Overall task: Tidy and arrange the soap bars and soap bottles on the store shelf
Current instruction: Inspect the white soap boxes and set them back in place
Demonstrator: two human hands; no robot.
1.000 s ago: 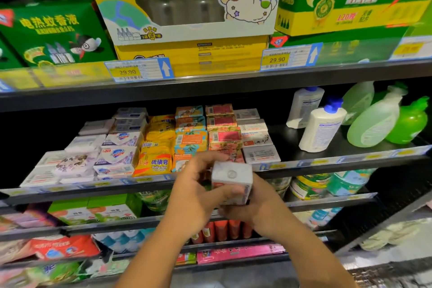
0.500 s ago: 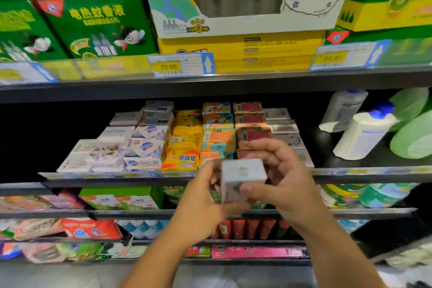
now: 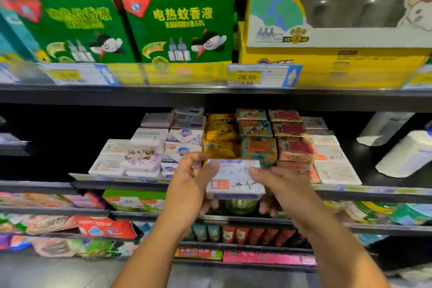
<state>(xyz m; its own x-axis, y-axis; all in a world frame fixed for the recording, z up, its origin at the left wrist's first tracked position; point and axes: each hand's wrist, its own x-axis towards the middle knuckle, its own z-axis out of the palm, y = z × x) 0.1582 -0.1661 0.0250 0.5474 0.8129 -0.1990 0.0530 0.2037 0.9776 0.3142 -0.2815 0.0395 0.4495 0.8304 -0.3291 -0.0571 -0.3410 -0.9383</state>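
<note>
starting at the left of the soap shelf (image 3: 112, 178), we are looking at the white soap bars (image 3: 117, 159) lying flat in low stacks, with the blue-and-white bars (image 3: 184, 147) just beside them. they are lying label up, we judge, so that a shopper can read them from the aisle. our left grip (image 3: 190, 184) is wrapping round the left end of the white soap box (image 3: 235, 180), with fingertips showing beneath it. the box is hanging level in the air just in front of the shelf's front rail, before the yellow bars (image 3: 219, 138) and the orange-and-teal bars (image 3: 254, 140), touching none of them as far as we can tell. our right grip (image 3: 279, 184) is pinching the right end, thumb above and fingers below. we are holding it by both ends, we think, to keep its printed face up and its long side square to the rows for sliding in. further right the red bars (image 3: 293, 145) and another white stack (image 3: 334, 166) are filling the row, and the white soap bottles (image 3: 406, 154) are sitting well apart from the bars. motion blur is hiding which gap suits the box; we are guessing a white stack.
</note>
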